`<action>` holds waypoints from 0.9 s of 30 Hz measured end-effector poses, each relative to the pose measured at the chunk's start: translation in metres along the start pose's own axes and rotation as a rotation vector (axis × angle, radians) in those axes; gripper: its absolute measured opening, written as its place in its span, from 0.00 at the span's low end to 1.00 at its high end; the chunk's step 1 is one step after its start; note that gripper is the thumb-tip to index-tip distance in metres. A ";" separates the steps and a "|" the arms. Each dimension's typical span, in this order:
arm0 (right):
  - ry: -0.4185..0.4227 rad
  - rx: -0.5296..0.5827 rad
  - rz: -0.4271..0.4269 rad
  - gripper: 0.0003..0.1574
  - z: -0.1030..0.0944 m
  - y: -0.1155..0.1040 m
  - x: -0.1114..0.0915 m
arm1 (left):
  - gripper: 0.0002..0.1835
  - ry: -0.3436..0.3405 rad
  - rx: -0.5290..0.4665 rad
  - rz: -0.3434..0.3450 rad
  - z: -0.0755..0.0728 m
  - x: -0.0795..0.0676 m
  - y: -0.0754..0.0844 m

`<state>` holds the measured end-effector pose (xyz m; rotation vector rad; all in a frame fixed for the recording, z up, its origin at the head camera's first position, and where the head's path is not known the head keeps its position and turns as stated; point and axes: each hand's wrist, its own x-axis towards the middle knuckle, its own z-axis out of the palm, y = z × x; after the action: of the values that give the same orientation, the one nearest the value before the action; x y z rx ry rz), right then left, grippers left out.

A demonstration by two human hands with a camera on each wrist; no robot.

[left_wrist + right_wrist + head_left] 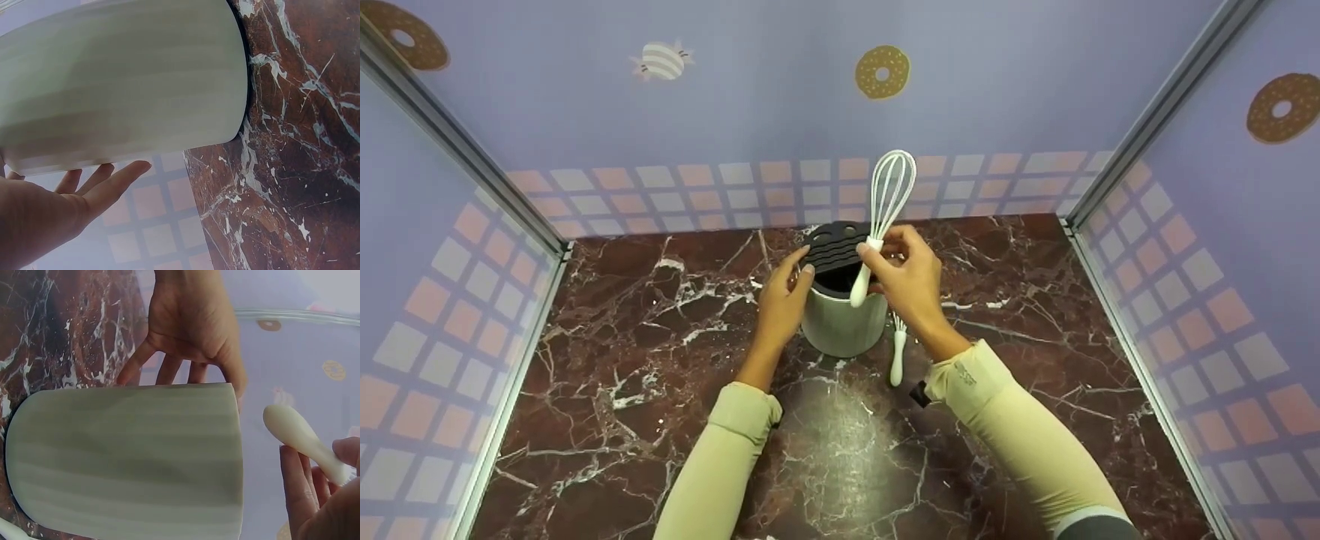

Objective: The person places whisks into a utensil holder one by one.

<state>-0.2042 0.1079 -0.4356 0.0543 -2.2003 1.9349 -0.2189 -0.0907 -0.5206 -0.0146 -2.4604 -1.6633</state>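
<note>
A pale, ribbed utensil holder point(844, 326) stands upright on the marbled surface. Its black slotted top point(832, 253) has wavy slits and round holes, with a dark opening toward the front. My left hand point(781, 296) rests against the holder's left side near the rim, its fingers fairly straight along the wall in the left wrist view. Over the front right of the opening, my right hand point(915, 281) pinches a white whisk point(859, 289) between thumb and fingers, wires up and handle down. The handle's rounded end point(284, 422) is apart from the holder in the right wrist view.
A smaller whisk point(898, 360) lies on the dark red marbled surface point(660, 420), just right of the holder. Lilac panels with printed doughnuts and checks enclose the back and both sides. Metal posts point(1162, 112) join the panels at the corners.
</note>
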 end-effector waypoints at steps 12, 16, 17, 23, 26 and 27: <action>0.040 -0.119 -0.159 0.20 0.018 0.010 0.012 | 0.23 0.015 0.000 0.008 0.001 0.002 -0.002; 0.030 -0.158 -0.188 0.19 0.021 0.017 0.012 | 0.23 0.016 0.003 0.006 0.001 0.001 -0.001; 0.028 -0.175 -0.195 0.19 0.022 0.019 0.012 | 0.23 0.015 0.005 0.005 0.001 0.001 -0.001; 0.009 -0.241 -0.211 0.19 0.025 0.025 0.008 | 0.24 0.010 0.013 -0.005 0.001 0.002 -0.001; 0.004 -0.262 -0.214 0.20 0.025 0.025 0.006 | 0.24 0.010 0.018 -0.012 0.002 0.002 -0.002; 0.003 -0.269 -0.215 0.20 0.025 0.025 0.006 | 0.24 0.011 0.019 -0.015 0.002 0.002 -0.002</action>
<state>-0.2173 0.0871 -0.4619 0.2354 -2.3241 1.5156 -0.2216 -0.0904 -0.5231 0.0148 -2.4742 -1.6410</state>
